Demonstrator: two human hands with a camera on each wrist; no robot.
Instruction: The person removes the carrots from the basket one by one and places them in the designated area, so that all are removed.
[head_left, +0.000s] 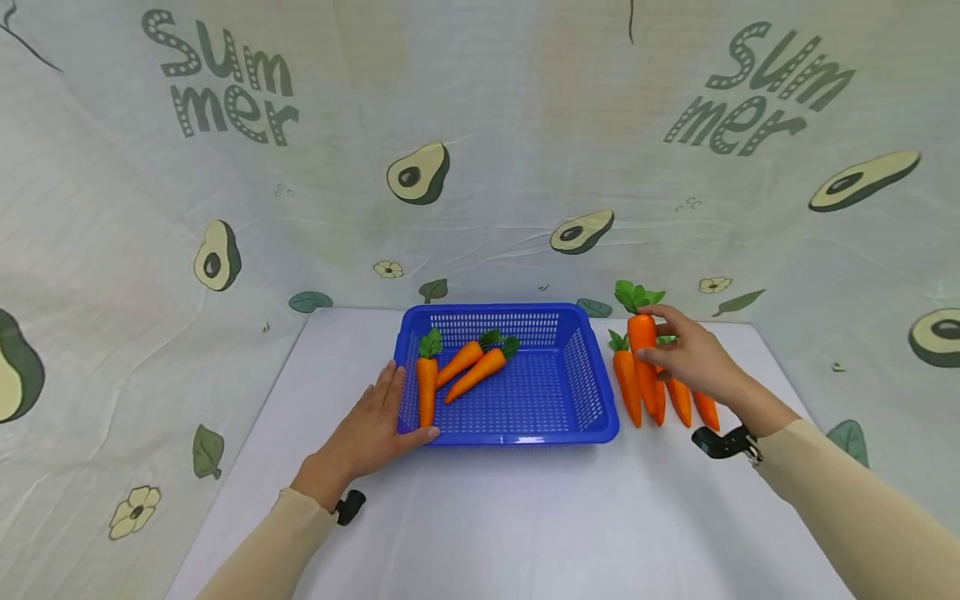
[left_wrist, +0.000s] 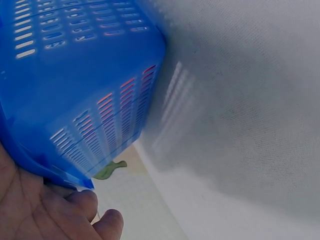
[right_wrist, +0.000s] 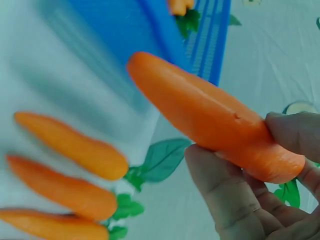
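Note:
My right hand (head_left: 693, 354) pinches an orange carrot (head_left: 641, 342) with green leaves between thumb and fingers. It is raised above the table, to the right of the blue plastic basket (head_left: 517, 438). In the right wrist view the carrot (right_wrist: 200, 107) points its narrow tip toward the basket. My left hand (head_left: 371, 425) rests against the basket's left front corner, fingers along the left rim and thumb at the front rim. Three carrots lie in the basket: one upright-lying along the left wall (head_left: 427, 392), two slanted beside it, including a carrot (head_left: 480, 373).
Several carrots (right_wrist: 75, 145) lie side by side on the white table (head_left: 517, 525), right of the basket and beneath my right hand. Behind the table hangs a pale cloth (head_left: 495, 108) printed with avocados and lettering.

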